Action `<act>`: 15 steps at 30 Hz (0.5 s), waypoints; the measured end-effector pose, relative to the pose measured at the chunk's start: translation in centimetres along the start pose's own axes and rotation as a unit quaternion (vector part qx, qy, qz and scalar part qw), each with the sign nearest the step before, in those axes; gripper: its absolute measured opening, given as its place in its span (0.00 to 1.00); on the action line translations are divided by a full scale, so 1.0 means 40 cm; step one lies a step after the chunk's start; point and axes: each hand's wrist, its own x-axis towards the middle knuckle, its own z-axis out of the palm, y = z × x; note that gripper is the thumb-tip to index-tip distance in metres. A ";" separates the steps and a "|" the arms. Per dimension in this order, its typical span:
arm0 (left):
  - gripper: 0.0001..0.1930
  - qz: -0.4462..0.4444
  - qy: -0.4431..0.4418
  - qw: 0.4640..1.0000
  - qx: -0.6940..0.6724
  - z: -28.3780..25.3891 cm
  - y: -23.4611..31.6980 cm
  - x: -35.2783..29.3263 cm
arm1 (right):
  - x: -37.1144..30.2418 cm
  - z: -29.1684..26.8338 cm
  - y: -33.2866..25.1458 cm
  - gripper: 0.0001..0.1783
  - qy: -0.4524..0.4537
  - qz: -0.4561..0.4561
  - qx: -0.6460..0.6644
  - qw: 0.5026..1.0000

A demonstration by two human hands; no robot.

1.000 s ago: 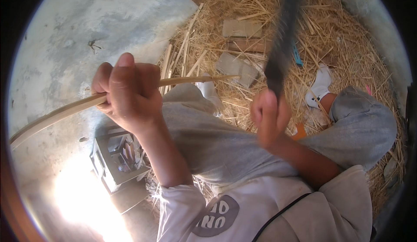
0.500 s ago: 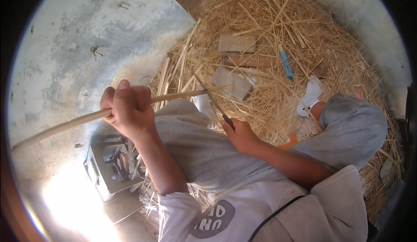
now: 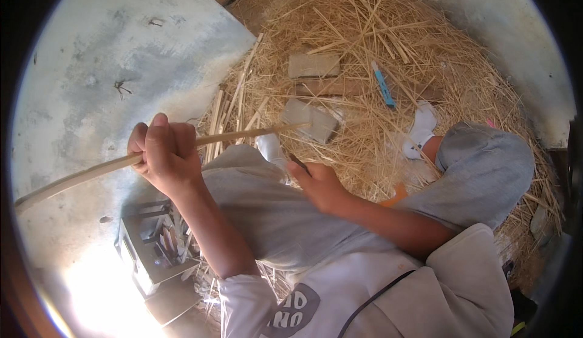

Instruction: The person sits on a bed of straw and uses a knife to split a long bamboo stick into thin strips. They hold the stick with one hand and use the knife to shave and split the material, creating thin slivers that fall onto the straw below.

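My left hand (image 3: 167, 156) is closed in a fist round a long pale strip (image 3: 91, 172), which looks like split bamboo. One end of the strip reaches out past the left wall side; its thinner end (image 3: 267, 131) points right over the straw-covered floor. My right hand (image 3: 320, 187) grips a knife (image 3: 299, 165) by its dark handle, below and apart from the strip's thin end. Its blade barely shows at this angle.
Shavings and thin strips (image 3: 419, 46) cover the floor. Two flat blocks (image 3: 314, 65) and a blue-handled tool (image 3: 384, 87) lie ahead. A box (image 3: 149, 268) of small items stands at left by the pale wall (image 3: 146, 52). My legs (image 3: 273, 210) are folded underneath.
The knife has come off the strip, where it lay across it near the thin end, and its blade has turned. Both hands appear slightly farther left, as does the whole view.
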 end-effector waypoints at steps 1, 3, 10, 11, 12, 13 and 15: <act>0.27 -0.003 -0.005 1.000 -0.005 0.011 0.000 -0.006 | -0.021 -0.008 -0.047 0.29 0.000 -0.059 0.013 0.998; 0.27 -0.006 -0.023 1.000 -0.016 0.038 -0.004 -0.008 | -0.027 -0.008 -0.058 0.28 0.030 -0.158 0.055 0.985; 0.26 -0.014 -0.002 1.000 0.001 0.006 0.000 0.019 | 0.053 0.008 0.085 0.22 0.048 -0.006 -0.041 0.998; 0.26 -0.014 -0.006 1.000 -0.012 0.008 -0.006 0.018 | 0.035 0.010 0.050 0.22 0.068 -0.026 -0.049 0.996; 0.26 -0.018 -0.007 1.000 -0.020 0.006 -0.008 0.019 | 0.003 0.003 0.008 0.22 0.075 -0.079 -0.035 0.993; 0.26 -0.018 -0.009 1.000 -0.023 -0.003 -0.002 0.024 | -0.024 -0.003 -0.050 0.23 0.078 -0.136 -0.018 0.987; 0.26 -0.019 -0.026 0.999 -0.011 0.012 -0.004 0.015 | -0.021 -0.003 -0.057 0.22 0.107 -0.248 0.026 0.963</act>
